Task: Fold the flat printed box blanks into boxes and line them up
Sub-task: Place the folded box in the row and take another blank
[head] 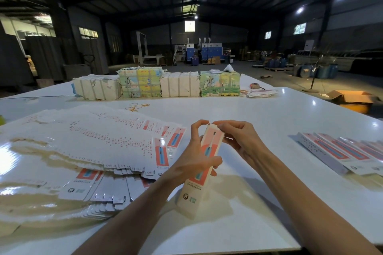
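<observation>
A long narrow printed box [200, 190], white with a red panel and a blue toothbrush picture, stands tilted above the white table [259, 122]. My left hand [194, 159] grips its middle, thumb across the front. My right hand [238, 138] pinches the flap at its top end. A wide fanned spread of flat printed blanks [93, 147] lies on the table to the left. At the right edge, several folded boxes [342, 153] lie side by side in a row.
Wrapped paper bundles [157, 84] stand in a line across the far side of the table, with a small stack of blanks [260, 93] to their right. Rubber bands [136, 106] lie mid-table. An open cardboard carton [352, 99] sits on the floor at right.
</observation>
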Tool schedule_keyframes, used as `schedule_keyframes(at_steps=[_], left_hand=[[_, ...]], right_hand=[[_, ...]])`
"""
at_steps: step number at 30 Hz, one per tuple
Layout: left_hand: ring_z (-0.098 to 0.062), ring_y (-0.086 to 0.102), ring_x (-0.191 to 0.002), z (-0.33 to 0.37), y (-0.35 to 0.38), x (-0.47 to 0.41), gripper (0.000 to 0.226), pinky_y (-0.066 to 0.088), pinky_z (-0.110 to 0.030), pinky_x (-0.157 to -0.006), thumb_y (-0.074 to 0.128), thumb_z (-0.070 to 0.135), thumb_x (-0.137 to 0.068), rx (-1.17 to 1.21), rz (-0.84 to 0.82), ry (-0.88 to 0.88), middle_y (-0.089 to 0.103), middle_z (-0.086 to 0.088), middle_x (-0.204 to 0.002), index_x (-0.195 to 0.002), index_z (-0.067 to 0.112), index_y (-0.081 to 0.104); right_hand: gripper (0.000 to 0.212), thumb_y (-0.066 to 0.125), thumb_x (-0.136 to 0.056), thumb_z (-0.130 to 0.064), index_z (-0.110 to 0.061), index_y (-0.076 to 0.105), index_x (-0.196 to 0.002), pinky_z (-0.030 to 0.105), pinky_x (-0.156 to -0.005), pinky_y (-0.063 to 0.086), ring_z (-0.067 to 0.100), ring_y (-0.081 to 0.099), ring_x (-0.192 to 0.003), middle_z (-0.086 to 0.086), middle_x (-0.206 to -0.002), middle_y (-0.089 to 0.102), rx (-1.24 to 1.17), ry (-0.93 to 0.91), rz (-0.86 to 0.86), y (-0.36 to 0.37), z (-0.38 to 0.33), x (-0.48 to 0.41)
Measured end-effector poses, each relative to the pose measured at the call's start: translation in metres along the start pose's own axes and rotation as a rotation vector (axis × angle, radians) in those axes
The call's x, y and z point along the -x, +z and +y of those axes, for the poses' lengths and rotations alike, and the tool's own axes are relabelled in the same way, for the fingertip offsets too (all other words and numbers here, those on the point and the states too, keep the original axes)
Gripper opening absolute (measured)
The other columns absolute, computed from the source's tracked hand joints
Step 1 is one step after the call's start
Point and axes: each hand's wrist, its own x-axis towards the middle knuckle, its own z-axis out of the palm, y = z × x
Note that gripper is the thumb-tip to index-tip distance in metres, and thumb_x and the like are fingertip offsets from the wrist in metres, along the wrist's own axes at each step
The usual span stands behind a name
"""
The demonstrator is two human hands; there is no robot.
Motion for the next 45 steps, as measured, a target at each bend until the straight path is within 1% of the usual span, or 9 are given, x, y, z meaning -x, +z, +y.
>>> schedule_keyframes(at_steps=[5,11,21,24,29,33,38,42,45], left_hand=[[0.008,0.071,-0.092,-0.004,-0.002,-0.001,0.1,0.059,-0.021,-0.053,0.089,0.029,-0.077,0.054,-0.035,-0.041,0.056,0.045,-0.093,-0.126,0.082,0.02],[-0.008,0.075,-0.095,-0.007,-0.003,-0.004,0.094,0.064,-0.031,-0.06,0.089,0.019,-0.077,0.149,0.049,-0.044,0.06,0.012,-0.11,-0.131,0.07,0.032],[-0.001,0.073,-0.091,-0.003,-0.004,-0.002,0.084,0.063,-0.027,-0.059,0.088,0.021,-0.077,0.144,0.095,-0.048,0.058,0.011,-0.105,-0.124,0.062,0.032],[-0.013,0.076,-0.09,-0.004,-0.001,-0.004,0.085,0.064,-0.029,-0.061,0.088,0.02,-0.079,0.134,0.122,-0.078,0.057,0.01,-0.11,-0.13,0.057,0.031],[-0.021,0.075,-0.088,-0.001,0.001,-0.007,0.094,0.059,-0.02,-0.055,0.09,0.021,-0.079,0.162,0.187,-0.256,0.058,0.004,-0.116,-0.136,0.052,0.022],[-0.025,0.076,-0.089,-0.004,-0.004,-0.014,0.083,0.064,-0.03,-0.059,0.081,0.011,-0.089,0.349,0.328,-0.355,0.06,-0.004,-0.125,-0.134,0.05,0.023],[-0.013,0.079,-0.071,-0.001,-0.008,-0.013,0.035,0.061,-0.032,-0.054,0.066,0.022,-0.104,1.103,0.421,-0.422,0.074,-0.009,-0.1,-0.131,0.038,0.051],[-0.03,0.078,-0.102,-0.001,-0.013,-0.015,0.045,0.066,-0.041,-0.074,0.068,0.021,-0.102,1.164,0.384,-0.403,0.067,-0.016,-0.128,-0.144,0.028,0.056],[-0.032,0.07,-0.121,0.005,-0.015,-0.015,0.045,0.06,-0.047,-0.096,0.061,0.03,-0.107,0.81,0.221,-0.335,0.062,-0.017,-0.145,-0.15,0.025,0.049]], right_hand=[[0.028,0.06,-0.106,-0.014,-0.014,0.087,-0.098,0.027,-0.074,0.062,0.026,0.079,-0.097,0.013,-0.106,0.081,-0.018,0.004,-0.07,-0.001,0.001,0.001],[0.024,0.065,-0.105,-0.019,-0.014,0.072,-0.126,0.03,-0.084,0.063,0.022,0.076,-0.11,0.007,-0.113,0.08,0.041,-0.02,-0.158,0.007,0.012,0.002],[0.012,0.073,-0.101,-0.02,-0.01,0.075,-0.107,0.029,-0.082,0.064,0.021,0.077,-0.103,0.0,-0.104,0.079,0.275,-0.25,-0.084,0.01,0.02,0.007],[0.014,0.069,-0.103,-0.019,-0.009,0.074,-0.111,0.035,-0.089,0.065,0.021,0.077,-0.104,0.002,-0.107,0.079,0.272,-0.22,-0.06,0.012,0.023,0.006],[0.039,0.056,-0.11,-0.025,-0.014,0.055,-0.148,0.024,-0.085,0.062,0.019,0.07,-0.115,0.003,-0.142,0.065,0.396,-0.139,-0.034,0.025,0.03,0.009],[0.061,0.056,-0.107,-0.044,-0.022,0.034,-0.159,0.021,-0.08,0.057,0.015,0.06,-0.118,0.002,-0.154,0.043,0.644,-0.115,-0.083,0.037,0.03,0.016],[0.07,0.059,-0.097,-0.067,-0.025,0.042,-0.15,0.043,-0.096,0.057,0.016,0.061,-0.11,-0.004,-0.137,0.047,1.035,-0.134,-0.263,0.049,0.015,0.026],[0.048,0.062,-0.101,-0.041,-0.014,0.042,-0.134,0.039,-0.073,0.047,0.027,0.059,-0.107,0.006,-0.121,0.051,1.362,-0.198,-0.212,0.056,0.021,0.036],[0.054,0.053,-0.102,-0.035,-0.01,0.032,-0.144,0.038,-0.071,0.041,0.032,0.055,-0.11,0.01,-0.123,0.047,1.396,-0.234,-0.079,0.051,0.029,0.039]])
